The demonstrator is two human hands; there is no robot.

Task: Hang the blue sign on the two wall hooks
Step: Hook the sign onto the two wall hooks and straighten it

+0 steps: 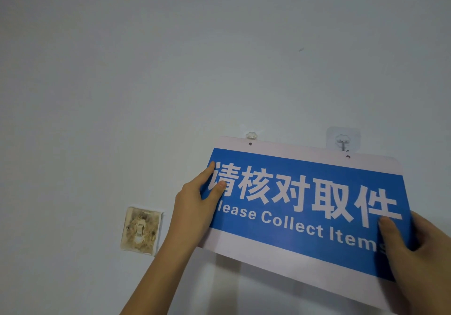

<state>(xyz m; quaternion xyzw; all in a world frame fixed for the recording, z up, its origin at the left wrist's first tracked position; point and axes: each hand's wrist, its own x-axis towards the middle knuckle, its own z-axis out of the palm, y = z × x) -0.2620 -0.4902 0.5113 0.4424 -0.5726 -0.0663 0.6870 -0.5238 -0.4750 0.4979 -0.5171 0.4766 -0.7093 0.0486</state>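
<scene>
While gripped by both hands [195,207], blue sign [305,217] just under 2 hooks [251,135].

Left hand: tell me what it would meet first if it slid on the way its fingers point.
The left hand points up and right across the blue sign. Carried on, it would probably reach the sign's white top border near the left hole, then the left wall hook; depth is unclear.
</scene>
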